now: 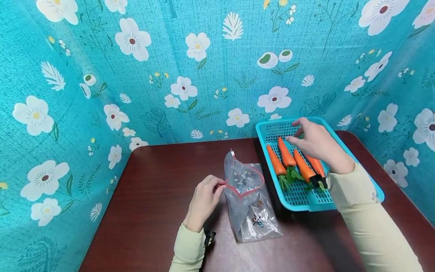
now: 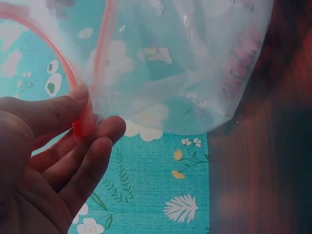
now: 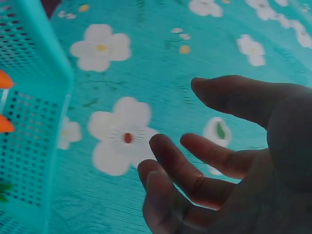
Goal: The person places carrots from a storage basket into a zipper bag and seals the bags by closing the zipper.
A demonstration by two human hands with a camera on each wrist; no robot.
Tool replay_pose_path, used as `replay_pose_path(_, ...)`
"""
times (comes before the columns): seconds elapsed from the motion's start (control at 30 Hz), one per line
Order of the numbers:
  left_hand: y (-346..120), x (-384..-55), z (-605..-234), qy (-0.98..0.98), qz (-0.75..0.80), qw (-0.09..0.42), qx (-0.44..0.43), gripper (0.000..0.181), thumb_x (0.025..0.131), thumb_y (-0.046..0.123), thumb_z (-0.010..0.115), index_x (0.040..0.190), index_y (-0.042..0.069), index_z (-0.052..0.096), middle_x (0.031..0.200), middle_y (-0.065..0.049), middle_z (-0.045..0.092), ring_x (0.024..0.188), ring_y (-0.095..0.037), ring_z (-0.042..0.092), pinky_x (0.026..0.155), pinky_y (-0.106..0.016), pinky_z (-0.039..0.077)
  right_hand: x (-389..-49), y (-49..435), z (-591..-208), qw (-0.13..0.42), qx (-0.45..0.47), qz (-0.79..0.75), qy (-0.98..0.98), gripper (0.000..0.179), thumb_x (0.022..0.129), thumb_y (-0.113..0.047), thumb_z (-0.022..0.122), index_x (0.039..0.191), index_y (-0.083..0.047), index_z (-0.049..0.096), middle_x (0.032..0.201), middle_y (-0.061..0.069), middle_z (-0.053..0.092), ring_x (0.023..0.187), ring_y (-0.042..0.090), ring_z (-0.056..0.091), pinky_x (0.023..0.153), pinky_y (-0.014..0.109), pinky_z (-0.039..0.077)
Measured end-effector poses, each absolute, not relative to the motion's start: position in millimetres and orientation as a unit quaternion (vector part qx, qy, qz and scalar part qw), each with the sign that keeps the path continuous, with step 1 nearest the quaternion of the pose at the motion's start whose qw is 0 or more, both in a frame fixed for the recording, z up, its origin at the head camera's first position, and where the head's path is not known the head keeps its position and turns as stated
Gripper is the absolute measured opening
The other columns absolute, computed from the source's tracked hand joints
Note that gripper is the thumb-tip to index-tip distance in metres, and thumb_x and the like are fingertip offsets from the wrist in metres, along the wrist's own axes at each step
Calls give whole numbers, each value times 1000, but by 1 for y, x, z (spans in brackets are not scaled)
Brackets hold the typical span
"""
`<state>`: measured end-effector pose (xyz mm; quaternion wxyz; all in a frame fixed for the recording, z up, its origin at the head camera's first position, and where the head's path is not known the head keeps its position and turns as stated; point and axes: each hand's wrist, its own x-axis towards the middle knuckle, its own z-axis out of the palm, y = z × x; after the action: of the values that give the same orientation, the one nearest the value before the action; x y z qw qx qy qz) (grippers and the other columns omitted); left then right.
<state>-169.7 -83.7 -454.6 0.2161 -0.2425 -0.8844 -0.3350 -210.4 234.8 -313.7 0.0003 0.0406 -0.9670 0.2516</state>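
A clear zip bag (image 1: 234, 219) with a red zip strip and small printed figures lies on the table, its mouth spread wide. At the left end of that mouth my left hand (image 1: 204, 198) pinches the red strip between thumb and fingers; the left wrist view shows the pinched strip (image 2: 84, 122) close up. My right hand (image 1: 317, 141) is above the turquoise basket (image 1: 289, 206), thumb and fingers apart, with nothing between them. Beneath it several orange carrots (image 1: 285, 153) with green tops lie in the basket, one partly covered by the right hand and wrist.
The dark brown table (image 1: 153, 204) carries the bag at its middle and the basket at its right. A teal cloth (image 1: 210, 75) with white flowers hangs behind and along both sides. A black wrist strap (image 1: 209, 238) shows at the left cuff.
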Motion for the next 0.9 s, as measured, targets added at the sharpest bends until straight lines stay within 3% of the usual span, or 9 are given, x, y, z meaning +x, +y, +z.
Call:
replay_pose_path(0.2,-81,-170,-455,-884,-337,222,-234,12,83,14,76,92,9,70,84,-2,64,71,-12,59,64,-20,52,-242,245,-334,-78,16,258,-963,69,97,-33,55,143,8,25,123,33,50,100,41,55,76,50,49)
replay_pose_path(0.37,-79,-168,-457,-884,-341,215,-236,12,83,12,76,93,8,70,85,-3,65,72,-14,61,65,-22,53,-262,250,-360,-140,-9,262,-955,68,98,-30,53,143,12,22,140,38,33,119,51,44,91,61,44)
replay_pose_path(0.47,-77,-168,-459,-886,-339,213,-235,12,82,12,76,93,9,70,85,-2,65,71,-12,60,65,-21,53,-270,250,-375,-178,-32,263,-948,68,98,-28,50,143,13,21,144,39,27,122,52,40,95,62,42)
replay_pose_path(0.57,-76,-168,-461,-887,-336,214,-235,12,83,11,76,93,10,71,85,-1,65,72,-12,61,65,-21,52,-276,251,-390,-197,-46,248,-948,47,97,-26,51,122,12,42,109,33,50,90,39,54,75,48,49)
replay_pose_path(0.7,-73,-166,-463,-886,-337,212,-236,11,83,10,75,92,10,71,85,-1,65,72,-12,62,66,-21,53,-281,255,-405,-212,-54,230,-948,24,94,-21,50,86,1,52,70,10,47,59,22,47,56,31,40)
replay_pose_path(0.8,-71,-165,-462,-886,-341,205,-239,10,83,10,75,92,9,70,85,-2,66,73,-13,63,66,-21,53,-284,258,-415,-222,-58,223,-947,24,90,-18,48,82,2,60,65,9,55,57,21,52,53,31,43)
replay_pose_path(0.9,-70,-165,-462,-887,-341,200,-240,10,83,10,75,92,9,70,85,-2,66,72,-14,63,66,-21,52,-286,260,-423,-226,-62,218,-947,22,88,-14,48,81,1,62,58,5,54,51,17,49,49,30,43)
